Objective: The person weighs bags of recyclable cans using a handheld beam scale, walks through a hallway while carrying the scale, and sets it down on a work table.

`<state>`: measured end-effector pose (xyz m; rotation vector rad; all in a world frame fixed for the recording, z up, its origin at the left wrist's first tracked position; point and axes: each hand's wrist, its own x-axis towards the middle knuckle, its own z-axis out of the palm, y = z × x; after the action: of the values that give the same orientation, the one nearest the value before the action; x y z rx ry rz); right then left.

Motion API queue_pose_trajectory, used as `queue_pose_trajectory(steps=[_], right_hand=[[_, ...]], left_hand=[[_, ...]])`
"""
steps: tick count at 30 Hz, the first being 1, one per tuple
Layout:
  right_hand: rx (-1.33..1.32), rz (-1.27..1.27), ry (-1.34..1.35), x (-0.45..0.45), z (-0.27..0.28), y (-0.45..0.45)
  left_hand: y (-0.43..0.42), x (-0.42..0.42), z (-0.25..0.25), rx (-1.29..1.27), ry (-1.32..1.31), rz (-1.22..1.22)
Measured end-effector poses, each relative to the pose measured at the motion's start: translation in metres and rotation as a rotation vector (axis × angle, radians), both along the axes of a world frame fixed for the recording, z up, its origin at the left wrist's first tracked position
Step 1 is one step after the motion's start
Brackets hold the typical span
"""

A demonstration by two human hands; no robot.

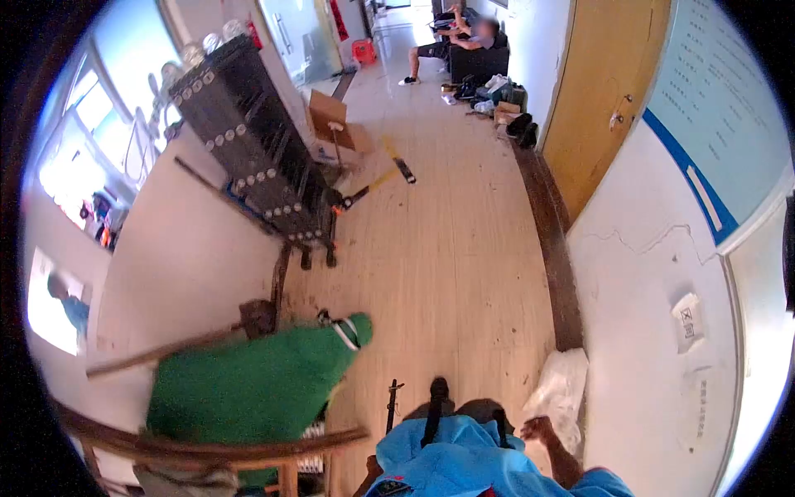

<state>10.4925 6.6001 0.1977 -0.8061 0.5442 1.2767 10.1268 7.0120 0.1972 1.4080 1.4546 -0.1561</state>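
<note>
My right hand (538,431) hangs at my right side with its fingers curled in, and nothing shows in it. Close by it, a white plastic bag (561,393) lies against the right wall. Only a dark part of my left hand (370,469) shows at the lower edge, beside my blue top (451,455); its fingers are hidden. Just above that hand stands a thin black rod (392,406) with a small crosspiece; whether I hold it cannot be made out. To my left, a green cloth (248,377) covers something long.
A wooden rail (207,447) curves across the lower left. Ahead on the left stand a folded black ladder (257,141) and a cardboard box (331,124). Yellow-and-black straps (381,178) lie on the floor. A person (464,45) sits far right, past shoes (523,128) and a wooden door (609,91).
</note>
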Motion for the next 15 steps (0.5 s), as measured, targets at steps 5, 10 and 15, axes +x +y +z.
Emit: queue_pose_trajectory(steps=[5,10,15], right_hand=[[-0.776,0.49,-0.74,0.029,0.011,0.097],[-0.774,0.558,-0.709,0.19,-0.025,0.205],[-0.66,0.53,-0.734,0.406,-0.049,0.291]], left_hand=[[0.14,0.13,-0.014,-0.091,-0.103,0.028],[0.245,0.284,-0.026,-0.087,-0.206,0.135],[0.339,0.423,0.019,-0.563,-0.652,0.484]])
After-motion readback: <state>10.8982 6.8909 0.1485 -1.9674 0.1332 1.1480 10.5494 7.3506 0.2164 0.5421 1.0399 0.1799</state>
